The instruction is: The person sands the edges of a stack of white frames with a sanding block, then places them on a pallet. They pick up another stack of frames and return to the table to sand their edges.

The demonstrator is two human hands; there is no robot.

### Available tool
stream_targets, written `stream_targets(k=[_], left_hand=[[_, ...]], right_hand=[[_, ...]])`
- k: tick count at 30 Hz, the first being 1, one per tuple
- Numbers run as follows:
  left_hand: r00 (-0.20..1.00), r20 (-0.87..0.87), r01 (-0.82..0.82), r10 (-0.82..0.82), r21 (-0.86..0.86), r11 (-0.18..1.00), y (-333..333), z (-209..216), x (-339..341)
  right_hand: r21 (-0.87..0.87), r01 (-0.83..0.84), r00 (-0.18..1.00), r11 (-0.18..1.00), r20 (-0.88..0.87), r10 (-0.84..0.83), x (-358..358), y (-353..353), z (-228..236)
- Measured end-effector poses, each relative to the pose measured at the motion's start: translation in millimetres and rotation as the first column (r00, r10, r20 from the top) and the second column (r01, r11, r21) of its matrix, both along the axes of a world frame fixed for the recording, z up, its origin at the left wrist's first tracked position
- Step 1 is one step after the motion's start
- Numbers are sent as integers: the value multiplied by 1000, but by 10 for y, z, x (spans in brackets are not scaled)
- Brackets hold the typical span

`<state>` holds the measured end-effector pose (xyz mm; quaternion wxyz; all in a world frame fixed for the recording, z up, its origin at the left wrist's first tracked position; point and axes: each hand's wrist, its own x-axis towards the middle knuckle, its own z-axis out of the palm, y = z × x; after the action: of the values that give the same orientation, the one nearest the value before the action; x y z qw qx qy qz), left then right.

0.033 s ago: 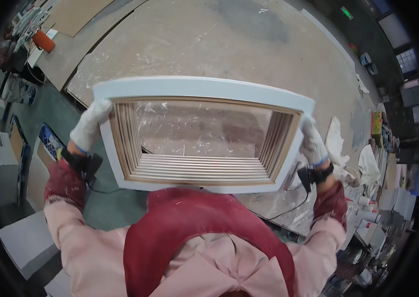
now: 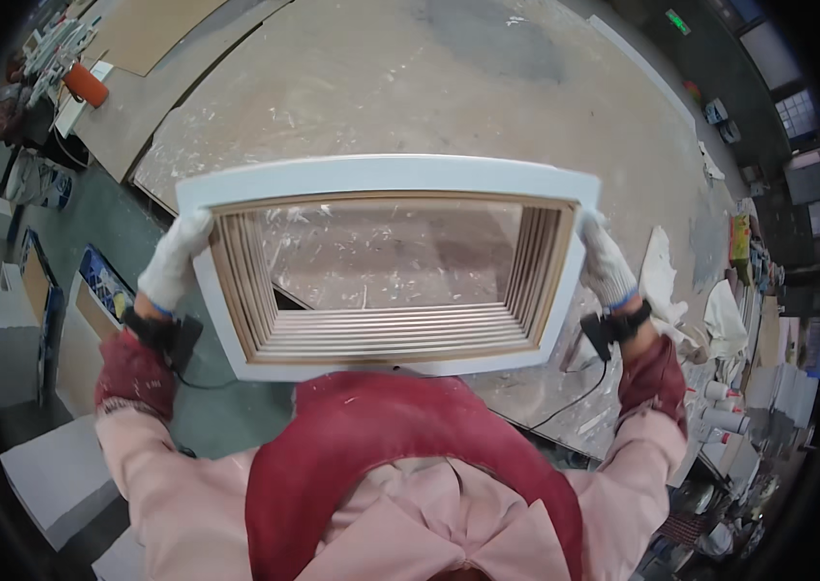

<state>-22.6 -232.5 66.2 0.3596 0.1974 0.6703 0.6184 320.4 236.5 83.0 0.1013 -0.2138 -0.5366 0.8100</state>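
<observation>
Workbench (image 2: 487,87) below, frame (image 2: 386,174) long axis left-right

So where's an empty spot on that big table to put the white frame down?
The widest bare patch is the dusty worktable top beyond the white frame, between the brown board at the far left and the table's far right edge. The right edge is crowded with rags and bottles.

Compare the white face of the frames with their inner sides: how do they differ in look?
The white face of the stack of frames is smooth, flat and painted. The inner sides are bare wood colour and show many thin layers. The left hand and right hand, both gloved, grip the outer edges. Both parts follow the same rectangular opening.
</observation>
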Motion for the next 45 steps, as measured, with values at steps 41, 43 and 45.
stream_targets(k=[41, 43, 45], left_hand=[[724, 581, -514, 372, 95, 852, 751, -495, 3577], [751, 653, -166, 97, 45, 985, 323, -545, 3428], [873, 424, -204, 241, -132, 970, -215, -727, 3087]], right_hand=[[546, 115, 956, 830, 167, -243, 195, -653, -846], [639, -109, 970, 761, 234, -57, 685, -832, -811], [622, -167, 974, 765, 227, 29, 1231, -1142, -836]])
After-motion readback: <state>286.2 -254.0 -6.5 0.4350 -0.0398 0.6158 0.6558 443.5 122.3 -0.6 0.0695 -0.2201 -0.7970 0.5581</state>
